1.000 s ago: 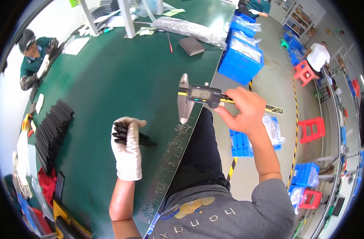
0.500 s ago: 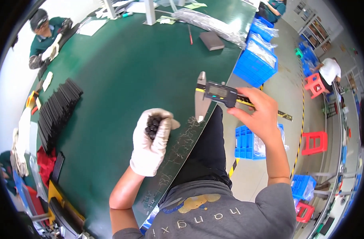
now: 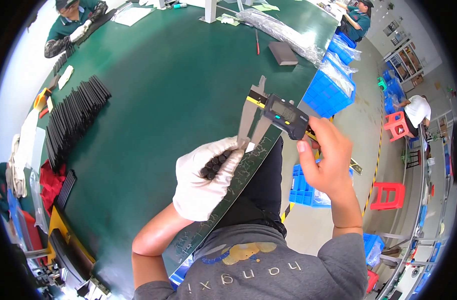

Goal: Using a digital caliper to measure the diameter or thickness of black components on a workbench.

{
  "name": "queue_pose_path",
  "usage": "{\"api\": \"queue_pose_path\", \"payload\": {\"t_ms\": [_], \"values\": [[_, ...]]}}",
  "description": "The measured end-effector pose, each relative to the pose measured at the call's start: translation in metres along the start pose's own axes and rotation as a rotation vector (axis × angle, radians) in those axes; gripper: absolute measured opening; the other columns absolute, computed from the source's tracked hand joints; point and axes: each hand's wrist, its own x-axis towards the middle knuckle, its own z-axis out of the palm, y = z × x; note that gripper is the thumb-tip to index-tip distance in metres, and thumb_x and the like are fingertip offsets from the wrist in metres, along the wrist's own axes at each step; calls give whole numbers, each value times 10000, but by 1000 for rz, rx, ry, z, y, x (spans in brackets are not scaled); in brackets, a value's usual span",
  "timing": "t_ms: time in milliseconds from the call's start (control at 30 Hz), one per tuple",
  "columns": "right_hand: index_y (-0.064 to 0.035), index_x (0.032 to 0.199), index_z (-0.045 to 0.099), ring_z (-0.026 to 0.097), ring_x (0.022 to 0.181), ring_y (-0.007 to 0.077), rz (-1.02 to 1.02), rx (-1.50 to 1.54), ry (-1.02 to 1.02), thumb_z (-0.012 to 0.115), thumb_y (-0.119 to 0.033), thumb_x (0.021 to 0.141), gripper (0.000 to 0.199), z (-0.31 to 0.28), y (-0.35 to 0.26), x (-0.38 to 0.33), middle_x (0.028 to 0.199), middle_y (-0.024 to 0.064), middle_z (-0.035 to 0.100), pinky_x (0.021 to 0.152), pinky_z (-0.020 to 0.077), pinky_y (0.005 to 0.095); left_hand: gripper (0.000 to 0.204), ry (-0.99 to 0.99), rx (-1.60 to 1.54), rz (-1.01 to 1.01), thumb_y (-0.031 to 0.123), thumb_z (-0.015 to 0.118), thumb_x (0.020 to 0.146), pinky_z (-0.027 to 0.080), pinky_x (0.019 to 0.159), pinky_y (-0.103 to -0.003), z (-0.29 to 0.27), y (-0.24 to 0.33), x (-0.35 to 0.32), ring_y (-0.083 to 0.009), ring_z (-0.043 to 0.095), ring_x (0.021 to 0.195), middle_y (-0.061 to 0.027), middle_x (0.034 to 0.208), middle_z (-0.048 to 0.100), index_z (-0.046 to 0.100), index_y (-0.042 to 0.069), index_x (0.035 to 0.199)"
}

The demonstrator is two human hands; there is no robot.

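My left hand (image 3: 198, 182), in a white glove, is closed around a bundle of black rods (image 3: 216, 165) whose round ends face up. My bare right hand (image 3: 331, 157) grips a digital caliper (image 3: 287, 116) by its beam, thumb against the slider side. The caliper's jaws are parted, their tips reaching down to the thumb and fingertips of my left hand. Whether a rod sits between the jaws is hidden by the fingers. A small white patch shows at the lower jaw tip. Both hands are above the table's near right edge.
On the green table (image 3: 153, 90) lie a large row of black rods (image 3: 76, 117), a red cloth (image 3: 52, 185), a dark box (image 3: 283, 53) and plastic wrap (image 3: 278, 32). Blue crates (image 3: 329, 92) and red stools (image 3: 388, 195) stand to the right. A co-worker (image 3: 71, 27) sits at far left.
My left hand has moved right and up toward the caliper, tilting the bundle. The caliper has turned and its jaws have spread apart. The view has shifted slightly.
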Motion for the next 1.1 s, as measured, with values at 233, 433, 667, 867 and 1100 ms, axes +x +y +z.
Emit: {"api": "queue_pose_path", "payload": {"t_ms": [233, 433, 667, 867, 1100], "values": [[-28, 986, 592, 574, 522, 177, 13, 70, 19, 719, -194, 755, 311, 7, -10, 0, 717, 59, 583, 460, 424, 283, 169, 61, 72, -30, -7, 680, 816, 492, 649, -222, 2, -12, -6, -97, 614, 689, -56, 798, 671, 664, 28, 980], [-28, 913, 609, 570, 520, 186, 11, 25, 5, 744, -235, 740, 302, 7, -11, 3, 696, 59, 591, 457, 417, 290, 179, 93, -10, 11, 5, 685, 812, 488, 629, -232, 6, -16, -10, -105, 609, 679, -72, 816, 667, 655, 42, 985], [-40, 820, 622, 575, 529, 222, 17, -45, 17, 767, -281, 708, 302, 0, -10, 6, 660, 64, 597, 461, 420, 310, 203, -12, 87, 62, -12, 682, 802, 486, 615, -240, 2, -11, -4, -129, 614, 667, -82, 838, 666, 635, 53, 989], [-66, 789, 628, 579, 514, 227, 3, -61, 47, 773, -323, 694, 310, 2, -6, 7, 634, 42, 586, 449, 415, 316, 263, -15, 228, 191, -31, 656, 794, 494, 625, -250, -2, -14, -5, -183, 642, 679, -92, 845, 668, 605, 60, 1035], [-47, 875, 617, 572, 516, 239, -23, -51, -11, 739, -279, 726, 303, 3, -6, 5, 676, 57, 588, 452, 415, 323, 145, -55, 166, 36, -19, 563, 885, 483, 803, -264, -6, -7, -9, -163, 648, 889, -126, 975, 683, 611, -19, 1022]]}}
